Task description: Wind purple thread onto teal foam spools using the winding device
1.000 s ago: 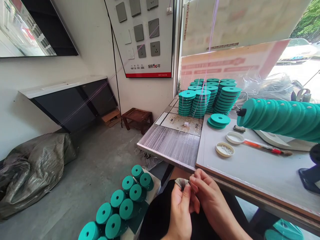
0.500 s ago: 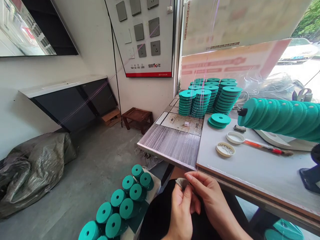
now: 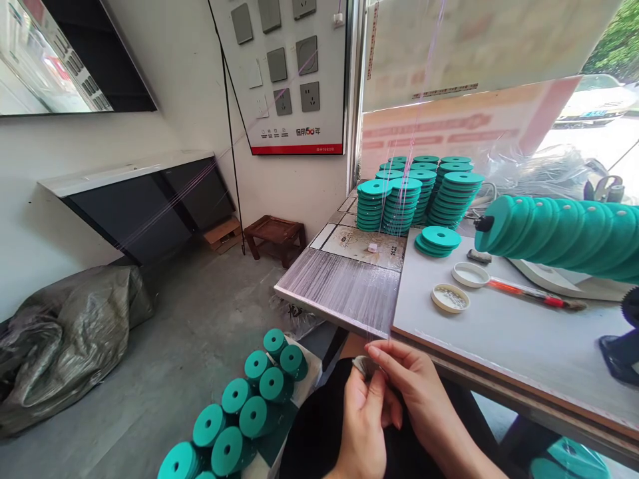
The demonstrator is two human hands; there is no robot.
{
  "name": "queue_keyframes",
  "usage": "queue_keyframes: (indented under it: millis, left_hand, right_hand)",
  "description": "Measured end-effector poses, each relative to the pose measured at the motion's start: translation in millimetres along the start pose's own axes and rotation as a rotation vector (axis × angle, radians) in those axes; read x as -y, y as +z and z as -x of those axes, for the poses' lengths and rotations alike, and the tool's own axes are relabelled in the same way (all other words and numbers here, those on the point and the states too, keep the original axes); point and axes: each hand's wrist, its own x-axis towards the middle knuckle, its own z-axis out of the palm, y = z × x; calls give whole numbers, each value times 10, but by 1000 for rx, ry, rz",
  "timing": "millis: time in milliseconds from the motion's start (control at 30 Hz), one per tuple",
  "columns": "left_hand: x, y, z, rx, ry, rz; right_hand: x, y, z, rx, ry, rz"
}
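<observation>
Both hands are together over the lap, just below the table's front edge. My left hand (image 3: 368,416) is closed, with a small greyish piece (image 3: 365,364) showing at its thumb and index finger; whether that is cloth or a finger cover I cannot make out. Thumb and fingertips of my right hand (image 3: 414,379) are pinched together just above it, touching the left fingers. Fine purple threads (image 3: 410,143) come down from above past the teal spools to the table. Whatever lies between the fingertips is too small to make out.
Stacked teal spools (image 3: 374,206) stand on the table (image 3: 339,293). A dish of small white pieces (image 3: 450,298), an empty lid (image 3: 470,275) and an orange-handled brush (image 3: 524,291) lie nearer. Teal spools on a rod (image 3: 564,233) are at right; more (image 3: 253,416) sit low at left.
My right fingertips have shifted slightly left, still pinched. The purple threads have moved a little overhead. My left hand has barely moved.
</observation>
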Motion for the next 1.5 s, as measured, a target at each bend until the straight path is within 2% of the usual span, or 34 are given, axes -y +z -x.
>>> queue_keyframes:
  millis: [300, 467, 600, 767, 1000, 1500]
  left_hand:
    - [17, -5, -6, -7, 41, -24]
    - [24, -13, -4, -33, 34, 23]
    - [31, -26, -10, -46, 35, 28]
    - [29, -17, 9, -36, -10, 32]
    - [6, 14, 29, -32, -21, 16]
    - [65, -39, 21, -47, -17, 46]
  right_hand:
    - [-27, 0, 28, -11, -48, -52]
    - [-67, -11, 40, -2, -46, -222]
    - [-36, -6, 68, 59, -65, -308]
    - [-1, -5, 47, 24, -14, -188]
    - [-13, -10, -21, 37, 53, -22]
    - [-47, 25, 9, -3, 37, -128]
